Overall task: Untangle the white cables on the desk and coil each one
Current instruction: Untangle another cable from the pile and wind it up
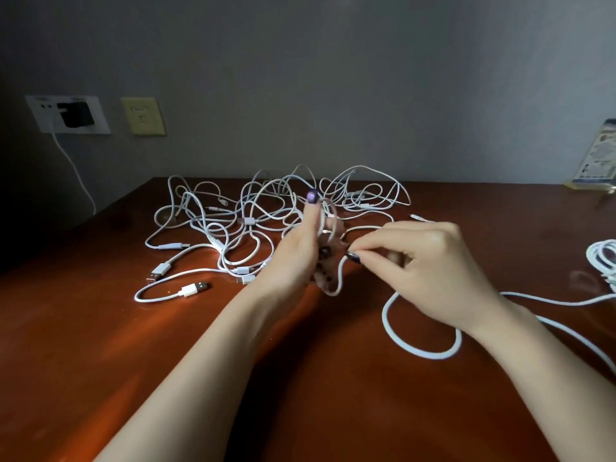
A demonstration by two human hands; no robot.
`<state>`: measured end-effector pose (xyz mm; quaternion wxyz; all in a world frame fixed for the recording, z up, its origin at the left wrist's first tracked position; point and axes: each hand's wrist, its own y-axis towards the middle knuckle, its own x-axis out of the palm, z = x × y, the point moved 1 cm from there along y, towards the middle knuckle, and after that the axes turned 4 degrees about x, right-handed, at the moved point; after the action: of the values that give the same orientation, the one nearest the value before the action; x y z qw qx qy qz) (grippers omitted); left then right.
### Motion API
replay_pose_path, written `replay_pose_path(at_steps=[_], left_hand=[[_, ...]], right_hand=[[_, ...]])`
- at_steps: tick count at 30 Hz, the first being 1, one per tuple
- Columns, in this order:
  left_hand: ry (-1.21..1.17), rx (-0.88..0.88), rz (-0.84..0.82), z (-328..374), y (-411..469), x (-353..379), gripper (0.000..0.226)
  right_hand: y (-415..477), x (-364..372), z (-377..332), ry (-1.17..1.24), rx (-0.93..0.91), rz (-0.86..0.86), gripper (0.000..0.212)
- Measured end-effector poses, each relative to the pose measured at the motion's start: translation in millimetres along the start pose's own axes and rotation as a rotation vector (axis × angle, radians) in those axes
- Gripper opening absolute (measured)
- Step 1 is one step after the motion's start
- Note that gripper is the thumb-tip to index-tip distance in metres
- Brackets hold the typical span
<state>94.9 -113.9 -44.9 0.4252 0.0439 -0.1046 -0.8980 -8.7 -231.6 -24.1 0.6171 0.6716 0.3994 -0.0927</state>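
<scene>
**Two hands work on one white cable in front of the tangle**

A grey wall [333,78] fills the upper half of the view. Below it lies a brown wooden desk [100,345] with a shiny top.

At the back middle of the desk, close to the wall, the tangle of white cables [253,221] is spread wide. Many loops cross over each other, and some stand up from the wood. Several ends come out toward the near left, and one USB plug [193,289] lies there flat on the desk.

Both bare forearms reach in from the bottom edge. The left hand [293,251] is just in front of the tangle, with its thumb pointing up and its fingers curled. Its fingers are blurred, but a few turns of a white cable [420,355] seem to go round them. The right hand [426,261] is just beside it, palm down. It pinches the same cable between thumb and fingertips, close to the left hand. From there the cable drops to the desk, makes one big loop under the right wrist and runs off to the right edge.

A coiled cable [601,258] lies at the right edge, apart from the tangle.

On the wall at the left is a white socket plate [43,111] with a black charger [75,115] plugged in. A thin white lead [73,168] hangs down from it. Beside it is a yellow plate [143,116]. A printed package [596,155] leans on the wall at the far right.
</scene>
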Motion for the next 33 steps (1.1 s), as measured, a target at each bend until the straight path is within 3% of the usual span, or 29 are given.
replay_pose_path(at_steps=[4,6,10,16,19,23,26,28,30,33], left_hand=[[-0.499,-0.086,0.091,8,3,-14,0.057],[-0.585,-0.096,0.078,12,4,-20,0.054],[-0.391,-0.054,0.086,12,2,-15,0.047],[-0.32,-0.095,0.094,4,2,-13,0.038],[-0.149,-0.118,0.086,4,2,-5,0.058],[-0.079,-0.132,0.109,0,9,9,0.076],[0.01,0.07,-0.069,-1,1,19,0.083],[0.204,0.284,-0.203,1,-9,19,0.048],[0.213,0.296,-0.377,6,-14,19,0.03],[0.222,0.05,-0.512,6,-18,15,0.031]], right_hand=[[2,-7,9,-0.068,0.02,0.08,0.009],[2,-7,13,-0.118,0.027,0.139,0.009],[1,-6,13,-0.154,-0.01,0.205,0.007],[-3,3,-4,0.038,-0.133,0.001,0.007],[-6,12,-12,0.089,-0.136,-0.057,0.013],[-5,12,-11,0.107,-0.098,0.03,0.014],[-1,5,-6,0.11,-0.015,0.102,0.008],[1,1,1,0.146,0.079,0.118,0.006],[1,-2,5,0.235,0.155,0.086,0.01],[0,-1,7,0.359,0.233,0.024,0.016]])
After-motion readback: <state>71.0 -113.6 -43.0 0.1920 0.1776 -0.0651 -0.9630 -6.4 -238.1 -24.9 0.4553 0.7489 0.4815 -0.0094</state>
